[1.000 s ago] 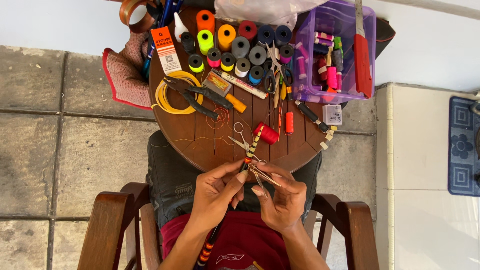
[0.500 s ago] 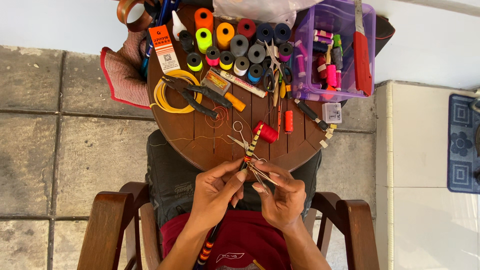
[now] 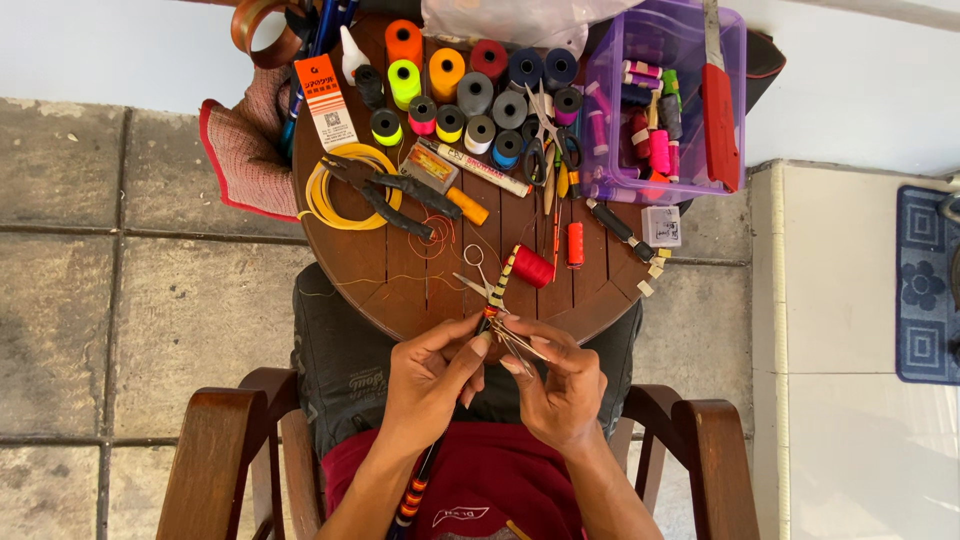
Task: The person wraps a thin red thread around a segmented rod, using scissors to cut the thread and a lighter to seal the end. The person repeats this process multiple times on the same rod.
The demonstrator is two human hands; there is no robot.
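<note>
Many small things lie on a round brown wooden desk [image 3: 400, 285] that stands on a floor of grey stone slabs [image 3: 130, 300], close to a white wall [image 3: 120, 50]. At the far side of the desk are rows of thread spools [image 3: 470, 85] in orange, yellow, red, dark blue and grey. On the right is a clear purple plastic box [image 3: 725, 175] with more small spools inside, and a red-handled tool [image 3: 719, 110] lies across it. On the left I see a coil of yellow wire [image 3: 322, 205], black pliers [image 3: 395, 195] and an orange card [image 3: 325, 100]. Near the front edge lies a red spool [image 3: 533, 266] beside small scissors [image 3: 478, 275]. To the right of the stone floor there is a white tiled part with a blue mat [image 3: 925, 285].

The person sits in a wooden chair [image 3: 215, 460], and both hands are just in front of the desk edge, above the lap. A long thin rod with striped thread wrapping [image 3: 499, 287] runs from the lap up between the hands, and its tip reaches over the desk beside the red spool. The left hand [image 3: 430, 375] has its fingers [image 3: 478, 347] bent, and thumb and forefinger pinch the rod. The right hand [image 3: 560, 385] is curled close to it, and its fingertips [image 3: 513, 365] are pressed together on fine strands of thread that come from the rod. The two hands almost touch each other.
</note>
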